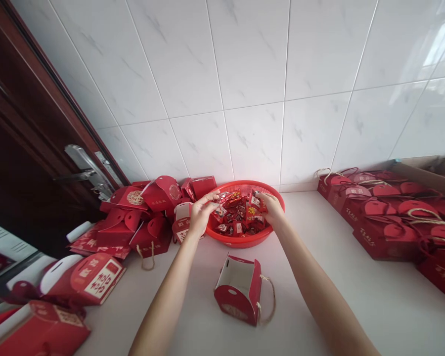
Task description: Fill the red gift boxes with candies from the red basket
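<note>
My feed's bright w/ cool, diffuse light. Glare's strongest upper R, where the glossy tiled wall (252, 74) mirrors a pale, window-like patch, nearly blown out. Far L, the door (15, 104) reads v. dark, detail mostly lost, though its handle (87, 170) catches a highlight. Shadows on the bench (315, 237) are faint, soft. I get heavy wide-angle distortion: tile lines splay, edges stretch. Packets (239, 227) glint; their fine print's too small/soft to read.
</note>
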Demonstrator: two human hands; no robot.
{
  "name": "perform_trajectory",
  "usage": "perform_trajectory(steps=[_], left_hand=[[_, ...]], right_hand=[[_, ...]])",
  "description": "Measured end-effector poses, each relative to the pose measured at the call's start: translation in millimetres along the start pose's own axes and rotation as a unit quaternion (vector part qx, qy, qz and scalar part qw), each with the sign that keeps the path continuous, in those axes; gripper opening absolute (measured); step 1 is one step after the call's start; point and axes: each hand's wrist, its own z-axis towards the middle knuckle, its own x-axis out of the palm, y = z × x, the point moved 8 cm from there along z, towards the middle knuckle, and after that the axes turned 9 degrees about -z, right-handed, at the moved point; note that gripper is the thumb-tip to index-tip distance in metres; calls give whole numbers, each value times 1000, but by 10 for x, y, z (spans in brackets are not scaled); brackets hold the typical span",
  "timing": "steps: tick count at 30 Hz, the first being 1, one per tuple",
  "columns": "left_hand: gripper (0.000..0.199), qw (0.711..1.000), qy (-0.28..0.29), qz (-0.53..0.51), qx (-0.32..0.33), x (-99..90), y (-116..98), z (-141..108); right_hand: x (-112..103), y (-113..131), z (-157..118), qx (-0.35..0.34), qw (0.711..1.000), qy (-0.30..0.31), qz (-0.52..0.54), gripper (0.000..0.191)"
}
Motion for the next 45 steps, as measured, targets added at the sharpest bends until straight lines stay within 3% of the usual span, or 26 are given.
perform_trajectory(steps=[6,13,22,26,31,35,39,45], left_hand=[[28,998,39,-39,11,154,-129,-185],[24,989,104,95,38,323,-230,-327],[14,974,141,152,89,453,-518,-443],[14,956,230,170,58,485,-733,-546],[13,898,361,251,-21,434,-881,-752],[20,850,445,276,-53,512,-870,-927],[18,841,462,272,-74,595,-800,-975],[17,814,491,289,-114,692,-702,-1088]], right_hand=[[102,89,-132,-8,999,35,-18,25],[254,297,-315,-42,992,100,-61,37],[492,688,-746,-142,960,188,-152,26],[508,863,-948,-195,937,218,-192,24],[554,990,-1205,-226,891,247,-308,16],[640,983,-1361,-251,843,279,-385,14],[703,899,-1459,-262,801,298,-448,15],[796,826,-1611,-256,764,337,-487,16]])
